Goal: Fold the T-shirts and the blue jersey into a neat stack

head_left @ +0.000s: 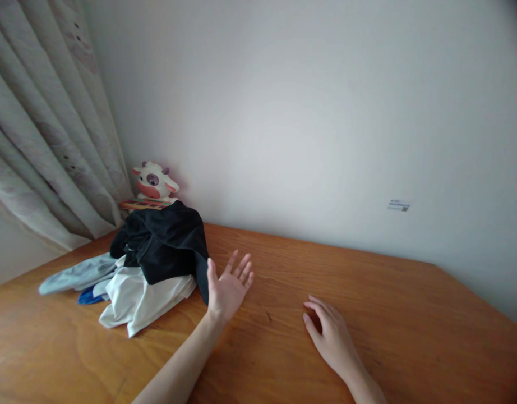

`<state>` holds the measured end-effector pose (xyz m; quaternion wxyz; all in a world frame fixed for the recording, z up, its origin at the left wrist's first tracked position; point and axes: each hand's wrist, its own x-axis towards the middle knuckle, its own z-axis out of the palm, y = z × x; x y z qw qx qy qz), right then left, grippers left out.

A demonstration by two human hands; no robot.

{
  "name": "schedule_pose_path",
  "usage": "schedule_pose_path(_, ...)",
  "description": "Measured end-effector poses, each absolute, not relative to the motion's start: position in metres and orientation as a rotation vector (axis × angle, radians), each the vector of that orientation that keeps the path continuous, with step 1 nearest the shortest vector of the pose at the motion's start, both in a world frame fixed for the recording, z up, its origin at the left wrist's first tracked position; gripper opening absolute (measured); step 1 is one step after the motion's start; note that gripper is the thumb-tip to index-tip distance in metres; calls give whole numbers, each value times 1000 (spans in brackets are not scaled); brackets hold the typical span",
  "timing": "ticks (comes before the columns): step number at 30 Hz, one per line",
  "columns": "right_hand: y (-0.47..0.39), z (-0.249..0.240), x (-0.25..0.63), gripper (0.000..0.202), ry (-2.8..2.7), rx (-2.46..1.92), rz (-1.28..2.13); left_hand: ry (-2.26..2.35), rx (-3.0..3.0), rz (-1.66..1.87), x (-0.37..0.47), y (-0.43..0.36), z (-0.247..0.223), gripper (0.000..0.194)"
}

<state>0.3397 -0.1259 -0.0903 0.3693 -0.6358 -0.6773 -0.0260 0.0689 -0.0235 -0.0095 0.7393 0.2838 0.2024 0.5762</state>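
My left hand [229,289] is raised over the table, palm turned up and fingers spread, with nothing in it. Just to its left lies a heap of clothes: a black garment [166,241] on top, a white garment [136,297] under it, a light grey-blue garment [79,273] sticking out to the left and a bit of blue cloth [90,295]. My right hand [328,331] is low over the bare wood on the right, its fingers loosely curved with a gap between thumb and fingers, and it holds nothing.
The brown wooden table [388,314] runs back to a pale wall [292,112]. A cow-shaped toy [153,180] with orange keys stands behind the clothes. A patterned curtain [52,123] hangs at the left. On the wall at right is a small label [398,206].
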Motion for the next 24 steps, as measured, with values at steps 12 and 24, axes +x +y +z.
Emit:
schedule_pose_path(12, -130, -42, 333, 33, -1838, -1754, 485, 305, 443, 1311, 46, -24, 8, 62)
schedule_pose_path(24, -147, 5, 314, 35, -1884, -1955, 821, 1128, 3043, 473, -27, 24, 165, 77)
